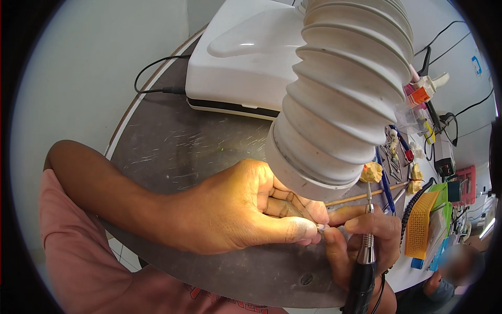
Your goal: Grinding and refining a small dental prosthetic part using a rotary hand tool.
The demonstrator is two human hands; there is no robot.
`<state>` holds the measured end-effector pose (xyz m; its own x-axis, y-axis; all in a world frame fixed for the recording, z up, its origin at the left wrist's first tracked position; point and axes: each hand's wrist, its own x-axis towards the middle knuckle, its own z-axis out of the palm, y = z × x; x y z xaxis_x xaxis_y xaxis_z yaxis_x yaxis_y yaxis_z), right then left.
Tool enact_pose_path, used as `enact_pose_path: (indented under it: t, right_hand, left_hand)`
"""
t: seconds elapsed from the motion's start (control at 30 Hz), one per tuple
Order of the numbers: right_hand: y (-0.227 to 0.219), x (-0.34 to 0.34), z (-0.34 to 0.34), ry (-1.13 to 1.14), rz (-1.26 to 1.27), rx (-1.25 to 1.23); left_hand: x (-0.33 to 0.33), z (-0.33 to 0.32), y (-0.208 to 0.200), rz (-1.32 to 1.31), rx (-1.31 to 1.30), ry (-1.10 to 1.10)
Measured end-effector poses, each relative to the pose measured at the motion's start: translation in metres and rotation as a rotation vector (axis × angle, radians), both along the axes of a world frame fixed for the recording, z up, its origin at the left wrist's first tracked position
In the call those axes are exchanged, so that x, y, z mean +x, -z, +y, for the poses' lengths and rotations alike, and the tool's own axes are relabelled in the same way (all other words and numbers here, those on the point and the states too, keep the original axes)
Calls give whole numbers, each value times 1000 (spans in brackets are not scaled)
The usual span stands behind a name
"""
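My left hand (246, 209) pinched a tiny pale workpiece (322, 228); my right hand (361, 235) gripped a slim black-and-silver rotary handpiece (366, 261) beneath the white ribbed plastic hose (345, 94)

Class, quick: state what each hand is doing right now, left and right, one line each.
Left hand: closed, pinching a tiny pale piece between thumb and fingertips.
Right hand: closed around a rotary handpiece, its tip pointing up toward the white ribbed hose.

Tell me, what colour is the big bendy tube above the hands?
White: the ribbed tube shows best in the head view.
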<state>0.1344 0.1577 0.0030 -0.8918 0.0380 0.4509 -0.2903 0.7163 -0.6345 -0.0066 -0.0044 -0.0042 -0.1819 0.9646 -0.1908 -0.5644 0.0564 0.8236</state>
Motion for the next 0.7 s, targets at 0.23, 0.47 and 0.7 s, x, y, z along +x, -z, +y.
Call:
enact_pose_path:
  t: [0.23, 0.47, 0.7]
  right_hand:
    - [-2, 3, -2, 8, -31, -60]
    - [-2, 0, -1, -8, -6, 7]
    - [-3, 0, -2, 7, -11, 51]
  left_hand:
    - [0, -1, 0, -26, -16, -15]
    - [-1, 0, 1, 21, -7, 0]
    - [1, -1, 2, -45, 10, -15]
